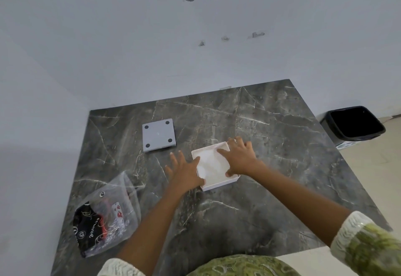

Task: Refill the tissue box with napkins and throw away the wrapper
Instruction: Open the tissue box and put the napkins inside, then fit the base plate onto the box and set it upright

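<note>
- Nearest to us, two green-and-white patterned sleeves [366, 247] reach out over the near edge of the dark marble table [271, 167].
- Left of the white box [217, 167] and closer to us, the clear plastic wrapper [108, 215] lies crumpled near the table's left edge; its black, red and white print carries curly lettering we cannot read.
- The box sits open in the middle of the table, white napkins [211, 163] lying inside it.
- Our left hand [186, 171] lies flat with fingers spread, touching the box's left wall.
- Our right hand [240, 158] is spread over the box's right side, fingers pressing on the napkins, thumb at the near rim.
- Beyond the box to the left, a grey square lid [158, 134] with four dark dots lies flat, apart from it.
- Bare tabletop stretches right of the box and beyond it to the wall.
- Far right of the box, past the table's edge, a black-lined bin [355, 124] stands on the floor; its label is too blurred to read.
</note>
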